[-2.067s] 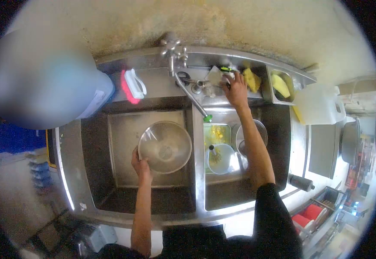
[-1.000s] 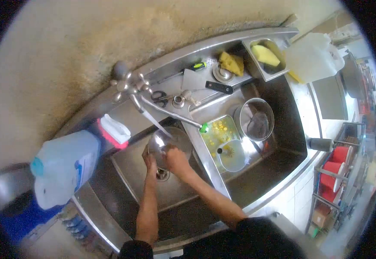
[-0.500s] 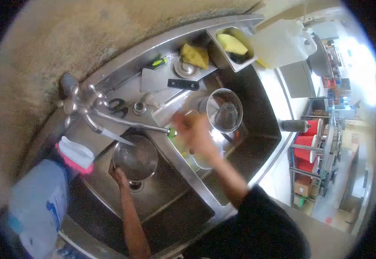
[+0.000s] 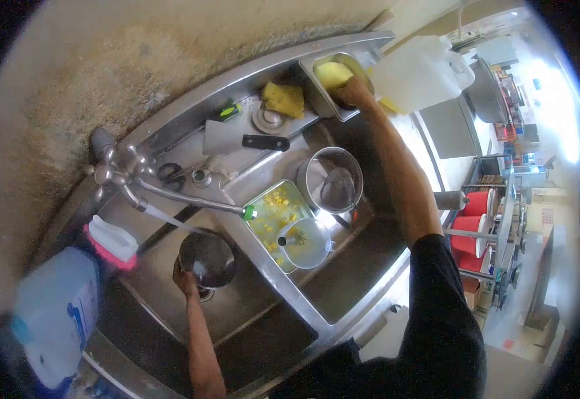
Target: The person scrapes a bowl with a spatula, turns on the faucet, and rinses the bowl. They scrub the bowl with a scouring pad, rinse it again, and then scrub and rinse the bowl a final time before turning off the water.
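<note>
And there it was, the metal bowl (image 4: pixel 217 261) in the left basin (image 4: pixel 250 319), with the left hand (image 4: pixel 187 282) on it! Those fingers were clamped at the rim, on the side nearest the person's body, so the bowl lay just beyond the fingertips, above the drain (image 4: pixel 205 294). A stream of water (image 4: pixel 173 221) ran from the tap (image 4: pixel 128 181) and reached the bowl's far edge.

Over on the other side, the right hand (image 4: pixel 358 93) was down inside the steel container (image 4: pixel 315 90) on the back ledge, right beside the pale yellow piece (image 4: pixel 332 74). Its fingers dipped out of clear sight, so whether they were closed on anything, I could not tell.

Between the two arms, the steel pot (image 4: pixel 311 183) stood in the right basin (image 4: pixel 330 299), next to the tray (image 4: pixel 263 216) with its yellow bits and a translucent round vessel (image 4: pixel 311 245) partly over it. Up on the ledge, the black-handled scraper (image 4: pixel 265 142) lay near the yellow cloth (image 4: pixel 283 100), both well apart from the left hand.
</note>
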Motion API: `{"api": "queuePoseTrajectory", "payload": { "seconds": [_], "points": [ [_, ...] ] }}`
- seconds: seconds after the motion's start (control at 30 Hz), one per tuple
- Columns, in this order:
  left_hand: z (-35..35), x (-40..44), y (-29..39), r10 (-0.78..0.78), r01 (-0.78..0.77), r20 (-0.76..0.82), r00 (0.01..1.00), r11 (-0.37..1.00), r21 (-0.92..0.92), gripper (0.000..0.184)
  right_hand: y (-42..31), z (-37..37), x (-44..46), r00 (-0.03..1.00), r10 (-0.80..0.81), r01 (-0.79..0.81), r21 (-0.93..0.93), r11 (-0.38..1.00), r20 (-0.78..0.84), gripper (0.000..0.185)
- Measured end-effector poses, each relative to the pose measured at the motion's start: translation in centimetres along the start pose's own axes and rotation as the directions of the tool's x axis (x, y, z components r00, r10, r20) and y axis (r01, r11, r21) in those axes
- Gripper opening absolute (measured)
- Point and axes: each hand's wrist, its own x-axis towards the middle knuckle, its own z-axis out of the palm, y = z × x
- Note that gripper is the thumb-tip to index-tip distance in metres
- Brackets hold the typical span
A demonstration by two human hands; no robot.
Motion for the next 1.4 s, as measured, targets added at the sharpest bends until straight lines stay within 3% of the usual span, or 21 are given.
{"api": "queuePoseTrajectory", "payload": {
  "seconds": [0.03, 0.13, 0.2, 0.23, 0.3, 0.33, 0.37, 0.47, 0.5, 0.53, 0.6, 0.63, 0.67, 0.8, 0.87, 0.9, 1.03, 1.1, 1.2, 1.33, 1.4],
  "points": [
    [-0.3, -0.1, -0.2, -0.048, 0.048, 0.0, 0.999, 0.997, 0.066, 0.055, -0.9, -1.9, -1.5, 1.0, -0.009, 0.011, 0.239, 0.971, -0.009, 0.063],
    [-0.6, 1.5, -0.7, -0.172, 0.181, -0.065, 0.983, 0.965, 0.191, 0.057, -2.1, -5.0, -1.1, 0.952, 0.307, -0.307, 0.072, 0.949, 0.015, 0.043],
    [-0.6, 0.3, 0.2, -0.138, 0.151, -0.069, 0.988, 0.963, 0.226, 0.052, -0.2, -8.9, -3.7, 0.956, 0.293, -0.141, 0.852, 0.505, -0.015, 0.042],
    [0.1, -0.5, 1.7, -0.014, 0.013, 0.002, 1.0, 0.975, 0.221, 0.048, 1.0, -9.8, -4.1, 0.965, 0.258, -0.081, 0.885, 0.458, -0.045, 0.049],
    [-1.8, 2.4, -2.6, -0.433, 0.475, -0.194, 0.88, 0.805, 0.356, 0.059, 3.1, -8.7, -5.2, 0.972, -0.035, 0.233, 0.944, 0.232, -0.231, 0.046],
    [-4.1, 1.4, -6.1, 0.105, -0.138, 0.1, 0.99, 0.888, 0.439, 0.059, -1.7, -11.3, -8.1, 0.984, -0.008, 0.169, 0.905, 0.391, -0.181, 0.043],
    [-5.7, 1.4, -9.3, -0.053, 0.097, -0.083, 0.995, 0.685, 0.722, 0.056, -6.9, -12.3, -11.5, 0.988, 0.057, 0.125, 0.963, 0.241, -0.142, 0.042],
    [-5.0, 2.8, -6.7, -0.007, 0.075, -0.145, 0.989, 0.881, 0.468, 0.044, -19.3, -11.9, -22.1, 0.976, 0.092, -0.206, 0.971, 0.119, 0.196, 0.038],
    [-4.5, 2.5, -6.5, 0.039, 0.039, -0.163, 0.986, 0.894, 0.446, 0.042, -20.4, -7.1, -25.3, 0.999, -0.02, 0.054, 0.886, 0.46, -0.05, 0.041],
    [-3.7, 2.2, -6.2, 0.079, 0.005, -0.18, 0.98, 0.905, 0.425, 0.041, -25.0, -5.6, -28.9, 0.905, 0.087, -0.41, 0.803, 0.431, 0.416, 0.047],
    [-1.9, 2.4, -4.1, 0.09, -0.056, -0.112, 0.99, 0.96, 0.274, 0.038, -31.4, 4.6, -33.7, 0.933, -0.247, -0.133, 0.887, 0.441, 0.262, 0.072],
    [-1.5, 2.5, -4.2, 0.267, -0.226, -0.045, 0.963, 0.886, 0.405, 0.035, -34.4, 8.9, -35.7, 0.92, -0.24, -0.263, 0.941, 0.211, 0.311, 0.067],
    [-1.5, 3.2, -4.3, 0.422, -0.387, 0.053, 0.905, 0.767, 0.512, 0.032, -37.7, 14.0, -36.6, 0.949, -0.112, -0.257, 0.929, 0.268, 0.295, 0.063],
    [0.4, 5.5, -4.8, 0.309, -0.287, -0.027, 0.951, 0.908, 0.304, 0.029, -41.1, 29.6, -34.5, 0.95, 0.122, -0.305, 0.765, 0.568, 0.288, 0.061],
    [0.5, 5.2, -3.7, 0.159, -0.133, 0.019, 0.987, 0.75, 0.648, 0.034, -40.3, 36.4, -33.7, 0.975, 0.056, -0.178, 0.603, 0.778, 0.215, 0.06],
    [0.5, 5.0, -4.0, 0.312, -0.227, 0.032, 0.95, 0.614, 0.756, 0.036, -40.0, 38.6, -33.5, 0.987, -0.025, -0.042, 0.398, 0.916, 0.161, 0.059],
    [0.5, 5.3, -4.8, 0.34, -0.211, -0.028, 0.94, 0.644, 0.735, 0.038, -41.4, 36.6, -32.2, 0.936, -0.031, -0.156, 0.49, 0.858, 0.352, 0.047],
    [0.2, 4.8, -3.0, 0.228, -0.175, 0.042, 0.973, 0.605, 0.777, 0.041, -41.5, 39.2, -33.5, 0.92, -0.391, 0.393, 0.093, 0.915, -0.036, 0.034],
    [-0.1, 4.8, -4.8, 0.211, -0.143, 0.018, 0.977, 0.593, 0.792, 0.056, -40.7, 37.6, -31.6, 0.94, -0.314, 0.216, 0.482, 0.849, 0.131, 0.027],
    [-0.5, 5.7, -6.1, 0.319, -0.25, 0.083, 0.944, 0.528, 0.812, 0.066, -43.3, 35.7, -31.1, 0.954, -0.112, -0.018, 0.426, 0.905, 0.277, 0.032],
    [-0.1, 5.0, -6.4, 0.252, -0.165, 0.026, 0.967, 0.548, 0.82, 0.047, -41.5, 35.0, -30.3, 0.871, -0.471, 0.36, 0.472, 0.805, 0.139, 0.037]
  ]
}}
